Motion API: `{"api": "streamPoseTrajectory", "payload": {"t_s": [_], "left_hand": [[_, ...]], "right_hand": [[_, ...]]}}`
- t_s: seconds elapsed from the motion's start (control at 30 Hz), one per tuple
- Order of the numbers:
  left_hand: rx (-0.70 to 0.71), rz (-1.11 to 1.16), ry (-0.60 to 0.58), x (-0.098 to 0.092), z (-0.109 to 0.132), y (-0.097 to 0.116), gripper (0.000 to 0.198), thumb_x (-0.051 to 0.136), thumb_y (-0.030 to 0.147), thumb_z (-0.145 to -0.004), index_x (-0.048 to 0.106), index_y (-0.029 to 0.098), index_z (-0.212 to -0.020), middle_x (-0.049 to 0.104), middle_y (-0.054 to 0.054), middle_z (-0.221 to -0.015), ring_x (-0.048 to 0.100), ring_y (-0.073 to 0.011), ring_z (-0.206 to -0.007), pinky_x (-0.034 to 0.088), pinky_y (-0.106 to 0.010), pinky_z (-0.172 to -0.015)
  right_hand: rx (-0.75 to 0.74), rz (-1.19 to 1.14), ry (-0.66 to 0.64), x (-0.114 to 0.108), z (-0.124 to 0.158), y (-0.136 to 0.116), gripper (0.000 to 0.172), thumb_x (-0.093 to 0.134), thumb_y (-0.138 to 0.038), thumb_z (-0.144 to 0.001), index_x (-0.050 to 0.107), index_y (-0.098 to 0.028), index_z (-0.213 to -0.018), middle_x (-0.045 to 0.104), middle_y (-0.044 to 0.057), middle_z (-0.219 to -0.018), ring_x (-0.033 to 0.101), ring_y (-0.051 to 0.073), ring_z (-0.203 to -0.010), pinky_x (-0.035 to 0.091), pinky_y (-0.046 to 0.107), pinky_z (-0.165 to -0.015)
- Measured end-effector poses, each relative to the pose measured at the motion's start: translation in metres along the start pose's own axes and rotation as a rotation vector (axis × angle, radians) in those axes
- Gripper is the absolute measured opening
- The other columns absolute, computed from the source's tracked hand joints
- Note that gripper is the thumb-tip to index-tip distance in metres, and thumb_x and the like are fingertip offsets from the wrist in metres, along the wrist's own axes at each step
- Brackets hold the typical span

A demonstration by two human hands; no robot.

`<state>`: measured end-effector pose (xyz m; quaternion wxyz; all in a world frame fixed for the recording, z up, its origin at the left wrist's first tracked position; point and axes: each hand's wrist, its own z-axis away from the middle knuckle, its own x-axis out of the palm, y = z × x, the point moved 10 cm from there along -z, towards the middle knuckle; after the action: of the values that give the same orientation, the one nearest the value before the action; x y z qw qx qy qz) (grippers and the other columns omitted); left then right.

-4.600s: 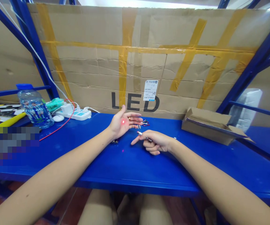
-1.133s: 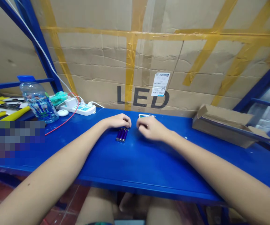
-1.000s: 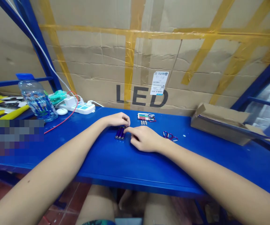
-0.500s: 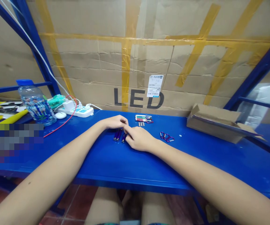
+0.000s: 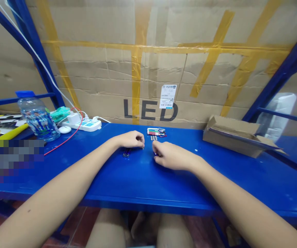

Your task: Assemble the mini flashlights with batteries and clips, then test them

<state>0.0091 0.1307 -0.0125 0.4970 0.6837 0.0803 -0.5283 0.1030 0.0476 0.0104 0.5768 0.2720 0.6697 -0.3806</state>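
The right hand (image 5: pixel 170 155) grips what looks like a purple tube (image 5: pixel 156 154), while the left hand (image 5: pixel 131 139), curled with its hold unclear, partly hides two metal-ended tubes (image 5: pixel 128 155) on the surface (image 5: pixel 148 186), likely light, stiff and slick, best pinched mid-length.

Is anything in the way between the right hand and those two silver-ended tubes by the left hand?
Nothing visible stands between the right hand and the near ends of the two silver-ended tubes; only blue tabletop shows there. The left hand, though, hides their far ends from view.
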Motion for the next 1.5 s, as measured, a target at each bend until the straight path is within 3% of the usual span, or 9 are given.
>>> {"api": "streamPoseTrajectory", "payload": {"t_s": [0.17, 0.3, 0.5, 0.8, 1.03, 1.17, 1.27, 1.5], "left_hand": [[0.035, -0.318, 0.162, 0.003, -0.002, 0.033, 0.042, 0.065, 0.048, -0.075, 0.066, 0.020, -0.107, 0.066, -0.009, -0.110, 0.051, -0.0299, -0.110, 0.036, -0.042, -0.097], [0.071, -0.395, 0.244, 0.003, -0.006, 0.041, 0.057, 0.063, 0.057, -0.077, 0.062, 0.020, -0.120, 0.060, -0.012, -0.128, 0.045, -0.0338, -0.118, 0.033, -0.046, -0.101], [0.135, -0.499, 0.223, 0.004, -0.009, 0.039, 0.044, 0.047, 0.034, -0.088, 0.062, 0.020, -0.127, 0.058, -0.010, -0.139, 0.044, -0.0307, -0.128, 0.028, -0.046, -0.105], [0.124, -0.565, 0.177, 0.007, -0.009, 0.037, 0.042, 0.045, 0.029, -0.087, 0.066, 0.023, -0.123, 0.065, -0.009, -0.131, 0.046, -0.0280, -0.127, 0.028, -0.043, -0.101], [0.204, -0.532, 0.184, 0.001, 0.002, 0.040, 0.036, 0.046, 0.019, -0.087, 0.071, 0.024, -0.112, 0.069, -0.005, -0.123, 0.051, -0.0254, -0.118, 0.029, -0.040, -0.099], [0.194, -0.602, 0.266, -0.002, -0.003, 0.037, 0.034, 0.044, 0.021, -0.092, 0.071, 0.022, -0.113, 0.068, -0.008, -0.119, 0.052, -0.0260, -0.111, 0.033, -0.038, -0.093], [0.181, -0.639, 0.246, 0.002, -0.011, 0.035, 0.030, 0.047, 0.021, -0.091, 0.075, 0.022, -0.103, 0.071, -0.008, -0.111, 0.053, -0.0267, -0.104, 0.035, -0.038, -0.089], [0.115, -0.576, 0.206, 0.000, -0.014, 0.036, 0.019, 0.055, 0.021, -0.083, 0.073, 0.019, -0.088, 0.071, -0.009, -0.094, 0.058, -0.0261, -0.093, 0.039, -0.035, -0.081]], "right_hand": [[0.175, -0.118, 0.220, -0.036, 0.010, 0.067, 0.014, 0.055, -0.024, -0.083, 0.043, -0.022, -0.090, 0.060, 0.002, -0.076, 0.053, 0.016, -0.064, 0.033, 0.027, -0.055], [0.206, -0.167, 0.298, -0.041, 0.004, 0.091, 0.016, 0.055, -0.023, -0.080, 0.042, -0.022, -0.089, 0.061, 0.002, -0.076, 0.054, 0.017, -0.065, 0.035, 0.028, -0.057], [0.179, -0.199, 0.258, -0.028, -0.001, 0.083, 0.015, 0.054, -0.026, -0.080, 0.044, -0.022, -0.090, 0.062, 0.003, -0.079, 0.055, 0.017, -0.064, 0.036, 0.028, -0.057], [0.207, -0.243, 0.228, -0.022, -0.001, 0.086, 0.016, 0.054, -0.025, -0.082, 0.045, -0.022, -0.094, 0.062, 0.002, -0.077, 0.054, 0.015, -0.058, 0.035, 0.026, -0.052], [0.106, -0.332, 0.228, -0.018, -0.007, 0.076, 0.031, 0.057, -0.021, -0.086, 0.053, -0.017, -0.117, 0.069, 0.004, -0.081, 0.062, 0.017, -0.070, 0.041, 0.027, -0.060], [0.040, -0.314, 0.285, -0.020, -0.011, 0.069, 0.018, 0.060, -0.017, -0.086, 0.066, -0.018, -0.102, 0.071, 0.004, -0.087, 0.064, 0.018, -0.079, 0.045, 0.028, -0.072], [0.012, -0.298, 0.328, -0.023, -0.012, 0.065, 0.015, 0.063, -0.016, -0.083, 0.070, -0.019, -0.096, 0.072, 0.004, -0.091, 0.064, 0.018, -0.083, 0.045, 0.029, -0.076], [-0.048, -0.333, 0.292, -0.016, -0.015, 0.061, 0.015, 0.064, -0.017, -0.082, 0.075, -0.020, -0.092, 0.075, 0.002, -0.091, 0.065, 0.018, -0.086, 0.045, 0.029, -0.082]]}}
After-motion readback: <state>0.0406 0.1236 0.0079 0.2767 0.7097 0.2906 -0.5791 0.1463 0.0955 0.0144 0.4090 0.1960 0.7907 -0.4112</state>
